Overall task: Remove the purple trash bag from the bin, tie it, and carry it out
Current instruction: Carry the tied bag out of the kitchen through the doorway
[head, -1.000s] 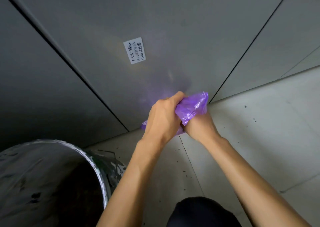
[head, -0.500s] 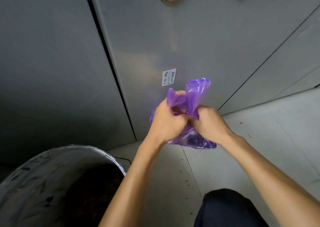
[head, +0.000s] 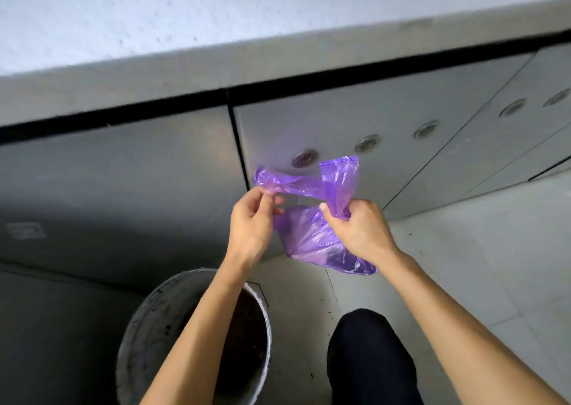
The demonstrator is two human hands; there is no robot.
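A knee (head: 367,355) sits near, right of the bin (head: 145,327). Beyond, the bag (head: 312,240) hangs in the air, out of the bin: the left hand (head: 250,228) pinches its top strip, the right hand (head: 361,231) grips its bunched neck, cabinets (head: 401,117) behind

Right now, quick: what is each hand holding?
Left hand: pinches a stretched end of the purple trash bag.
Right hand: grips the bag's other gathered end.
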